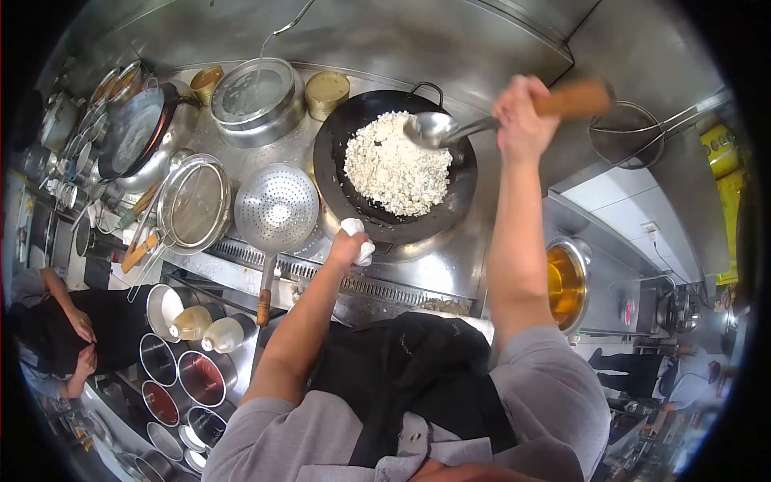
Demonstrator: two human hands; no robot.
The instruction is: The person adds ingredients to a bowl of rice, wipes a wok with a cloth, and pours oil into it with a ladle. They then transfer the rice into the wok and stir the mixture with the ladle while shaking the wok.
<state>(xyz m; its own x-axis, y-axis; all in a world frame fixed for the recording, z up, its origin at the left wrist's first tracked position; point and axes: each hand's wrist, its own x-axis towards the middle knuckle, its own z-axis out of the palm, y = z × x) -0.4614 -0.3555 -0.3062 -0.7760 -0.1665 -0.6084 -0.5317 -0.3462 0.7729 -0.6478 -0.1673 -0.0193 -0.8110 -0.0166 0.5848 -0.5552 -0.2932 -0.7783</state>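
Note:
A black wok (337, 165) with a loop handle at its far side holds a heap of white, rice-like food (397, 165). My right hand (526, 112) is wrapped round the handle of a metal ladle (431, 130), its wooden end blurred by motion. The ladle's bowl is over the upper right of the food. At the wok's near left edge, my left hand (350, 245) is closed on a white cloth (363, 243); the part of the rim under the cloth is hidden.
Left of the wok are a perforated skimmer (277, 207), a round strainer (194, 205) and a lidded pot (254, 100). Sauce containers (202, 377) stand lower left. A pot of yellow liquid (565, 283) is at right. Other people (76, 321) stand at both sides.

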